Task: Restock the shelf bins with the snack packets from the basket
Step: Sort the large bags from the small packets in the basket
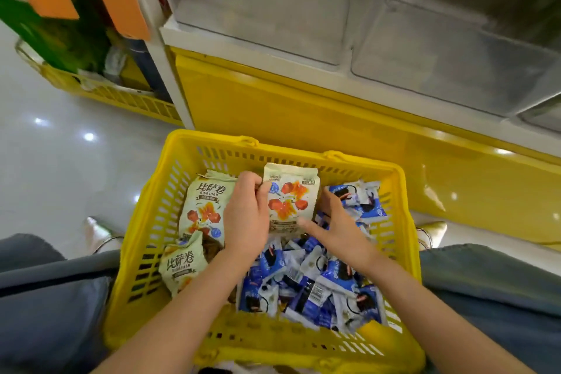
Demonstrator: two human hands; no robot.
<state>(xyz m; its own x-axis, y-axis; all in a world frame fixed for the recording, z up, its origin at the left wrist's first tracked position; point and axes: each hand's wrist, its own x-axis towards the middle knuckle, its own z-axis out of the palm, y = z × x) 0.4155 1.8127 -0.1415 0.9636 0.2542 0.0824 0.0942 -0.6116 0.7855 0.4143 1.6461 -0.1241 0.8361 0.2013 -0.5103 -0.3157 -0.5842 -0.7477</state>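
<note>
A yellow plastic basket (188, 158) sits on the floor between my knees. It holds pale green snack packets (205, 206) on its left side and several small blue-and-white packets (315, 282) on its right. My left hand (246, 218) grips the left edge of one upright pale green packet (290, 200) near the basket's far wall. Around that packet's right side curls my right hand (337, 222), thumb across its lower front. Clear shelf bins (267, 9) stand above.
A yellow cabinet front (303, 106) rises behind the basket. A second yellow basket (121, 97) with green goods sits at the far left by a white shelf post (170, 70). Glossy white floor lies to the left. My knees flank the basket.
</note>
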